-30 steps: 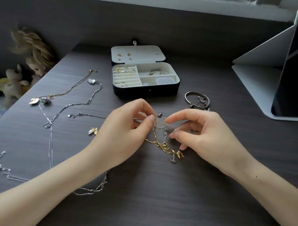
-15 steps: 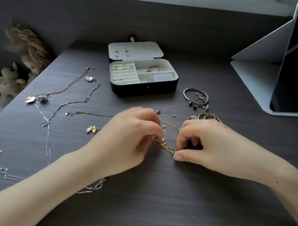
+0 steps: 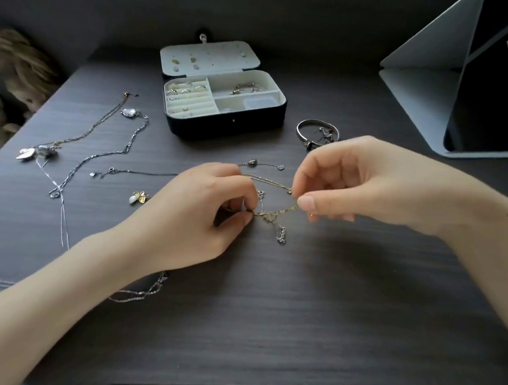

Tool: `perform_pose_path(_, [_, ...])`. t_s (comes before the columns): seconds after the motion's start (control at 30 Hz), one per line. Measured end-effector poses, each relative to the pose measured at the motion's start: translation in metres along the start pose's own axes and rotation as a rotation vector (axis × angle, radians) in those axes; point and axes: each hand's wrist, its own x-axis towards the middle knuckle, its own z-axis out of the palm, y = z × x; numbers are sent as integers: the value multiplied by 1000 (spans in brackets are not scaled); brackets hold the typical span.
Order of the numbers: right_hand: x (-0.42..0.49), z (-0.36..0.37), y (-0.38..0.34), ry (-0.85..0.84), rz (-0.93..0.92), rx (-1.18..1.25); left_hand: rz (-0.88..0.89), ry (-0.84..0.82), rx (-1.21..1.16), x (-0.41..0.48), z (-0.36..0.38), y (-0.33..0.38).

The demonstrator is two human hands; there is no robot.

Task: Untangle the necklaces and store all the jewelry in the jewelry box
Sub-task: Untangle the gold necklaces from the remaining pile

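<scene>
A tangle of thin gold and silver chains (image 3: 272, 215) is stretched just above the dark table between my two hands. My left hand (image 3: 199, 216) pinches one end with thumb and forefinger. My right hand (image 3: 361, 182) pinches the other end of the gold chain. A short silver piece dangles below the knot. The open jewelry box (image 3: 224, 122) stands behind, with rings and earrings in its pale compartments. Several loose necklaces (image 3: 103, 153) lie spread on the left. A silver bangle (image 3: 303, 130) with charms lies right of the box.
A small gold flower pendant (image 3: 139, 198) lies left of my left hand. Another silver chain (image 3: 137, 293) runs under my left forearm. A tablet in a grey folding stand (image 3: 426, 92) occupies the far right. Plush toys (image 3: 16, 74) sit past the table's left edge.
Both hands have lifted off the table and drawn apart, pulling the gold chain taut between them. The right hand has risen and moved right.
</scene>
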Motion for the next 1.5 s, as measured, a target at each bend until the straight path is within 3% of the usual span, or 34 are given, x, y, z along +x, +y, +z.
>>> perform_pose_path(0.4, [-2, 32, 3, -186, 53, -40, -26, -47, -49, 0, -4, -2])
perform_pose_path(0.6, [-4, 23, -1, -148, 67, -143, -41, -52, -64, 0, -6, -1])
perform_pose_path(0.7, [-2, 20, 5, -8, 4, -376, -28, -27, -55, -1, -6, 0])
perform_pose_path(0.8, [1, 23, 12, 81, -37, -440, 49, 4, -24, -1, -7, 4])
perform_pose_path(1.07, [4, 21, 16, -19, -92, -577, 100, -35, -67, -5, -3, 4])
perform_pose_path(1.23, [4, 4, 14, -121, -15, -536, 86, -43, -33, -5, -4, 4])
perform_pose_path(1.5, [4, -10, 13, -190, -54, -326, 53, -44, -10, -6, -3, 4])
